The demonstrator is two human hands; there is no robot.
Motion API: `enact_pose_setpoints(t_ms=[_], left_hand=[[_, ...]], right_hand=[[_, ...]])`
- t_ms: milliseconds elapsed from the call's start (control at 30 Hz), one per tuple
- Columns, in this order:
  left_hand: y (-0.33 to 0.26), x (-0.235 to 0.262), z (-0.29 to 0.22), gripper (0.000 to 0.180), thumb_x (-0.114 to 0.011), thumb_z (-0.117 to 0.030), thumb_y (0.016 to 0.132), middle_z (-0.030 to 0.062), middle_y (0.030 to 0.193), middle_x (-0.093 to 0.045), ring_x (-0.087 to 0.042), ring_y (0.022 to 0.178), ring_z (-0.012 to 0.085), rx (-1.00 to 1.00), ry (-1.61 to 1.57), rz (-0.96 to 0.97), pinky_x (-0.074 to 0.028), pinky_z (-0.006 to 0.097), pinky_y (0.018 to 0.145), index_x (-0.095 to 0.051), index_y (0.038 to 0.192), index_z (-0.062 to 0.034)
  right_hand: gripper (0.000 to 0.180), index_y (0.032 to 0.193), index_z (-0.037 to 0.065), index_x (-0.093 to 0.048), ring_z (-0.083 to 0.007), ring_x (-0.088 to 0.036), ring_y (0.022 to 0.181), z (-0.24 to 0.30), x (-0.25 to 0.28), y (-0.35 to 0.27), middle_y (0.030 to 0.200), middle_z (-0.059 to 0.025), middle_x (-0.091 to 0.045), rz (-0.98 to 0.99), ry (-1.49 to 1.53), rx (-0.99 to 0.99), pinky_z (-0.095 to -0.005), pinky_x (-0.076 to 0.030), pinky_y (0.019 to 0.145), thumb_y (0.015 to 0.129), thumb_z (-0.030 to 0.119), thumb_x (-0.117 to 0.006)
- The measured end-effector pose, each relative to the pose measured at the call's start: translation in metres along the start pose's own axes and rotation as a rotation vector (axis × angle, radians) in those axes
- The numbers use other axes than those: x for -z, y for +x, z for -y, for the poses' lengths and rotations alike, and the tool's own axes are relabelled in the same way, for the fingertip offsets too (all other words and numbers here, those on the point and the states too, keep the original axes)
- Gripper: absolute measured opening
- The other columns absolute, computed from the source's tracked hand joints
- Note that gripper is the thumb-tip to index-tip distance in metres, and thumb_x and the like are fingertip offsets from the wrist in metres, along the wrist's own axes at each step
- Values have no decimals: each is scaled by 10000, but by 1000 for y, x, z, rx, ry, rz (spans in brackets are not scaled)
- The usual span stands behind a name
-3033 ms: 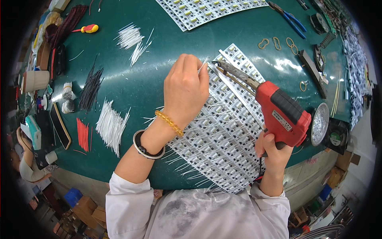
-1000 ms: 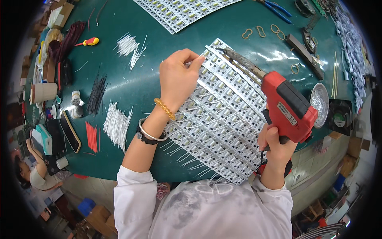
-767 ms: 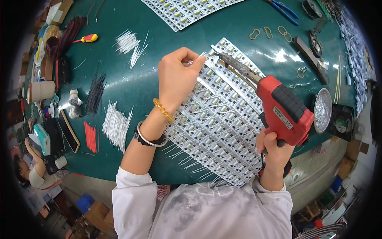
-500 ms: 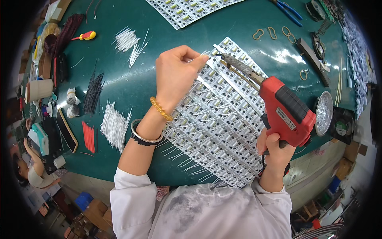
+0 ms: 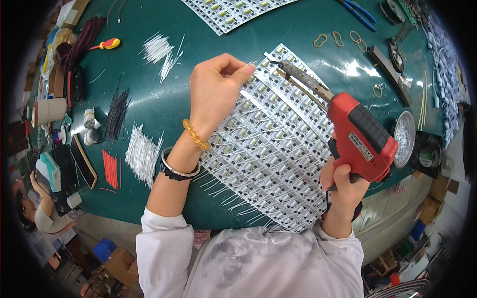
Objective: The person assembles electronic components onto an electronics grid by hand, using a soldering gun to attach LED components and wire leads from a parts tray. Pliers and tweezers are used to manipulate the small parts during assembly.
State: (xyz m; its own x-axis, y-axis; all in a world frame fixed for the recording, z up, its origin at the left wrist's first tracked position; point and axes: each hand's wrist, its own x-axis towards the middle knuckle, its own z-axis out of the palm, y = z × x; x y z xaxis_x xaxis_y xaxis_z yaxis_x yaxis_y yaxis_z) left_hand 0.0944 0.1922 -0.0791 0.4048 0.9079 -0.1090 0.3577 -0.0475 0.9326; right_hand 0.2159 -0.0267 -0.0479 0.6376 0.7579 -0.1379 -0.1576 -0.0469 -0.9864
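My left hand (image 5: 214, 87) is closed in a pinch at the upper left edge of a panel of white circuit boards (image 5: 271, 191). A short white wire (image 5: 251, 63) pokes out between its thumb and forefinger. My right hand (image 5: 346, 191) grips the handle of a red and black soldering gun (image 5: 365, 136). The gun's long metal nose points up and left, and its dark tip is over the panel's top corner, near my left fingertips. I cannot tell whether the tip touches the board. Many white wires stick out from rows of the panel.
Bundles of white wires (image 5: 142, 155), black wires (image 5: 117, 114) and red wires (image 5: 110, 169) lie on the green table at left, near a phone (image 5: 83, 161). Another board panel (image 5: 231, 15) is at the far edge. A metal bowl (image 5: 405, 139) stands right; a person (image 5: 47, 213) sits far left.
My left hand has drawn slightly left, with the wire still pinched. The soldering gun's body has shifted a little to the right. The whole view has moved slightly.
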Motion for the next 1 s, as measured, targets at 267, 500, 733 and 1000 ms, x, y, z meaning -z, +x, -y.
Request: enact_pose_setpoints(t_ms=[267, 500, 733, 1000], left_hand=[[0, -4, 7, 162, -684, -148, 763, 0, 588, -570, -439, 523, 41, -128, 198, -44, -352, 211, 483, -658, 756, 12], [4, -2, 2, 209, -686, -177, 744, 26, 579, -573, -472, 530, 65, -110, 251, 1, -375, 227, 494, -653, 745, 29], [7, 2, 4, 210, -685, -171, 744, 39, 589, -586, -491, 530, 69, -49, 186, 68, -382, 226, 493, -652, 742, 36], [6, -1, 2, 217, -681, -177, 744, 35, 570, -574, -481, 515, 69, -64, 236, 47, -372, 236, 478, -647, 737, 38]], right_hand=[[192, 939, -30, -490, -109, -487, 461, -3, -2, -1, 639, -59, -532, 42, -28, 18, -236, -386, 410, 811, 52, -607], [343, 1041, -80, -454, -108, -441, 397, -5, -5, 3, 560, -58, -497, 42, -103, 12, -232, -348, 380, 837, 163, -586], [434, 1102, -116, -449, -113, -401, 345, -10, -6, 1, 481, -59, -464, 13, -122, 33, -239, -324, 366, 877, 242, -549], [349, 1081, -46, -478, -88, -475, 465, -8, -2, -1, 676, -43, -535, 22, -5, -49, -227, -378, 409, 797, 72, -644]])
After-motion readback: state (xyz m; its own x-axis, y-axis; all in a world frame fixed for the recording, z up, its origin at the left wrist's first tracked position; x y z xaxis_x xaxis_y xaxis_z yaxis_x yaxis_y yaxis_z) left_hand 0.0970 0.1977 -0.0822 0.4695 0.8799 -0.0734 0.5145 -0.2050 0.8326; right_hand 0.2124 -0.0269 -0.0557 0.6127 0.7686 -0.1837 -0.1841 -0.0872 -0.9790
